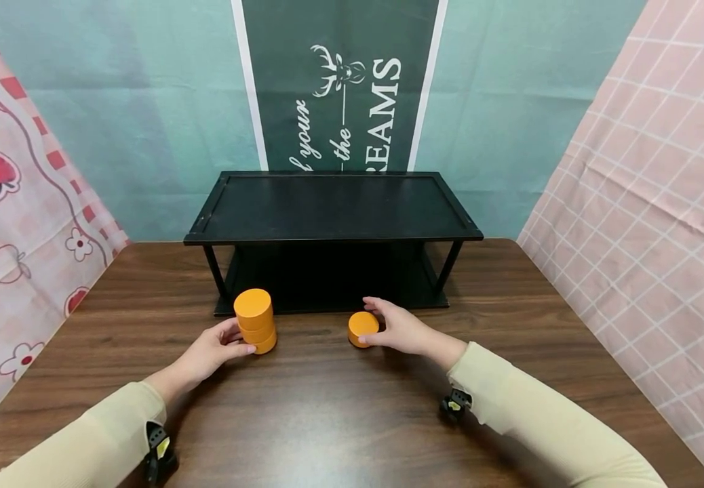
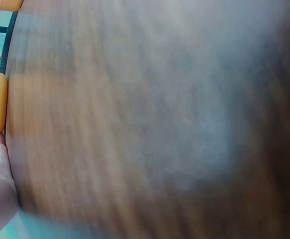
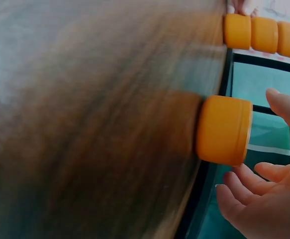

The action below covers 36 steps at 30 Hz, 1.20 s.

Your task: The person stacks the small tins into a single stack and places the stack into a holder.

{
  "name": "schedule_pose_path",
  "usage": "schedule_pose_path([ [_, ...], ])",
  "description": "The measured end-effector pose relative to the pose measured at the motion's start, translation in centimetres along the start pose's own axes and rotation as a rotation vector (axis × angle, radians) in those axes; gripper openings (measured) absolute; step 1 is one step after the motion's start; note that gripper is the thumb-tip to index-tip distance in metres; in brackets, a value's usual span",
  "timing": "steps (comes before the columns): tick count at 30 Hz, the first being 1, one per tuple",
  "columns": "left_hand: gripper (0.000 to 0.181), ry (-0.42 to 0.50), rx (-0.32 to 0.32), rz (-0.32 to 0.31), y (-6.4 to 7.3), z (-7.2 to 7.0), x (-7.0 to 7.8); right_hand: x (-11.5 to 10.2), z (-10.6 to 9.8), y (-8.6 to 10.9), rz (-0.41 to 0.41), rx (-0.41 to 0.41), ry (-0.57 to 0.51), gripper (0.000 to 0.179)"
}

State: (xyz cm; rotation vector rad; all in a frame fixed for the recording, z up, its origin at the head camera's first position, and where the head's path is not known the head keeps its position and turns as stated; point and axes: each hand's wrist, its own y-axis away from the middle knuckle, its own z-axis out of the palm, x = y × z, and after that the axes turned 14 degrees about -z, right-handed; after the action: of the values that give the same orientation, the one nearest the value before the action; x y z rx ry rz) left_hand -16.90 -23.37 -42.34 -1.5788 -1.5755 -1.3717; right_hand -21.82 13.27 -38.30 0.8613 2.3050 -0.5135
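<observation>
Three short orange cylinders stand in an upright stack [image 1: 254, 309] near the left front of the black rack. My left hand [image 1: 208, 352] is at the stack's left side, thumb in front and fingers reaching behind, tips right at the lower cylinders; in the left wrist view its relaxed fingers [image 2: 0, 157] meet the orange edge. A single orange cylinder [image 1: 363, 328], with a seam near its top [image 3: 224, 130], sits on the table to the right. Around it my right hand [image 1: 403, 329] is spread, fingertips close to its side and the thumb [image 3: 284, 107] apart from it.
The black two-tier rack [image 1: 334, 207] stands on the wooden table [image 1: 327, 420] behind the cylinders, its lower shelf close past both hands. Printed cloths hang behind and on both sides, including a pink checked one [image 1: 651, 224]. Each wrist wears a black camera strap.
</observation>
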Motion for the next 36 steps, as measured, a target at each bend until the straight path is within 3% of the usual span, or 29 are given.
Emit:
schedule_pose_path([
  [6,0.063,0.002,-0.003,0.003,0.0,0.0,0.1,0.2,0.7,0.1,0.039,-0.032,0.031,0.076],
  [11,0.063,0.015,-0.008,0.014,0.1,-0.1,0.2,0.3,1.0,-0.1,0.078,-0.017,0.068,0.067],
  [18,0.063,0.012,-0.005,0.008,0.1,0.0,0.2,0.3,0.9,0.0,0.057,0.038,0.069,0.057],
  [36,0.063,0.001,0.007,-0.002,-0.2,0.0,-0.1,-1.0,-0.7,0.0,0.01,0.18,0.024,0.061],
])
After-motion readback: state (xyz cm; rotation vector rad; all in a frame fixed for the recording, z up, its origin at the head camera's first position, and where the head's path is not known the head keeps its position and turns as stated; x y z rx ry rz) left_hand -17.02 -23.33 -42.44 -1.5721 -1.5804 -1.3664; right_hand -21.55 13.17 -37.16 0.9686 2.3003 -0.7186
